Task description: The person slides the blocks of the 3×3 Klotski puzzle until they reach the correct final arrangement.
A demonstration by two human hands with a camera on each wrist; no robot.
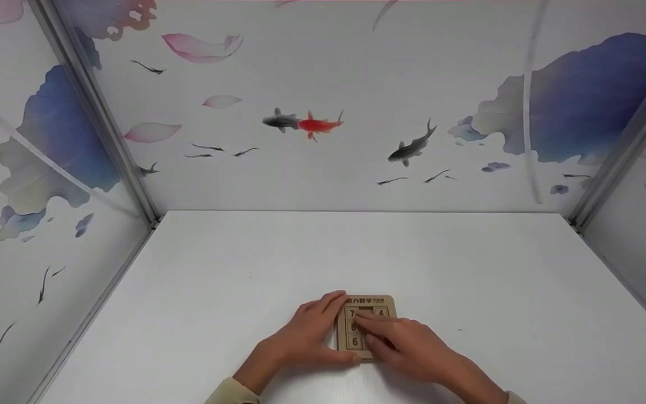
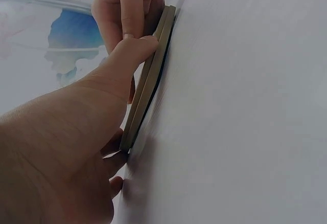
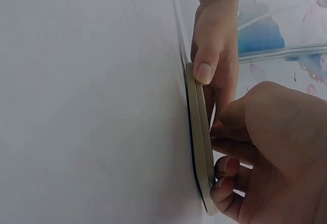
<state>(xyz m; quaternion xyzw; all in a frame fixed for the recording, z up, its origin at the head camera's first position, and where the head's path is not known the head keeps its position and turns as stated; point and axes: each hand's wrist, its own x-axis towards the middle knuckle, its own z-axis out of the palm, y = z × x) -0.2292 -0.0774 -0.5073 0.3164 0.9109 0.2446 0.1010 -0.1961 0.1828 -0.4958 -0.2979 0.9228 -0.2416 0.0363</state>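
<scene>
A wooden number sliding puzzle [image 1: 354, 336] lies on the white table, its tiles 7, 8, 6 and 4 readable in the head view. A dark gap shows in its top row, between 7 and 4. My left hand [image 1: 309, 334] holds the board from the left, thumb along the near edge and fingers at the far left corner. My right hand [image 1: 415, 348] reaches over from the right, fingertips touching the tiles and covering the middle and lower right. Both wrist views catch the puzzle's edge [image 2: 148, 88] side-on, with the thumb of my left hand [image 3: 217, 35] against it.
The white tabletop [image 1: 244, 252] stretches around the puzzle. White panels [image 1: 356, 73] printed with fish, petals and blue leaves stand at the back and both sides. Metal posts [image 1: 98, 112] join them at the corners.
</scene>
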